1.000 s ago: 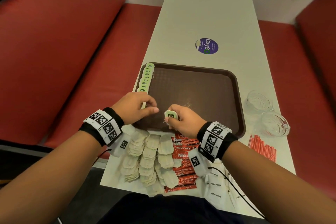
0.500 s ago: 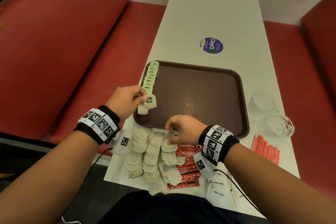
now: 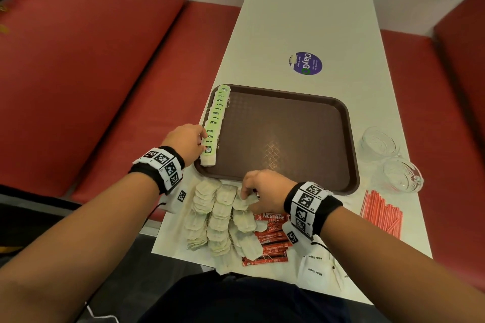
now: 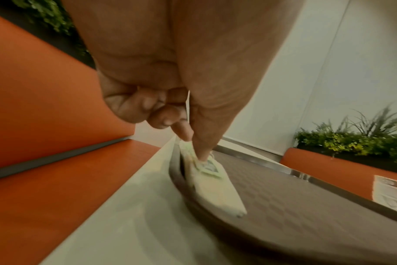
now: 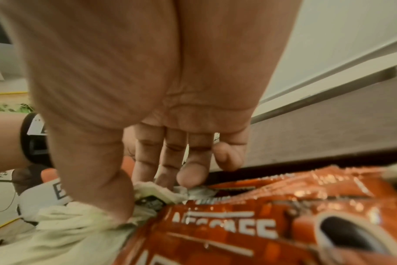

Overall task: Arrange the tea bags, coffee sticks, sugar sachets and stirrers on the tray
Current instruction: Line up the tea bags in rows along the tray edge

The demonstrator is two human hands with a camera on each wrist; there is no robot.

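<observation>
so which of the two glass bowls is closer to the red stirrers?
The nearer glass bowl, lying just beyond the stirrers by the tray's right near corner. The other glass bowl sits farther up the table.

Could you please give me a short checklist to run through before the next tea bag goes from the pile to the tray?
1. Row of tea bags lies along the tray's left edge: ok.
2. Left hand steadies the nearest bag in the row: ok.
3. Right hand has a grip on one loose tea bag: cannot tell, possibly more.
4. Room for more rows on the tray: ok.
5. Coffee sticks on the tray: not ok.
</observation>
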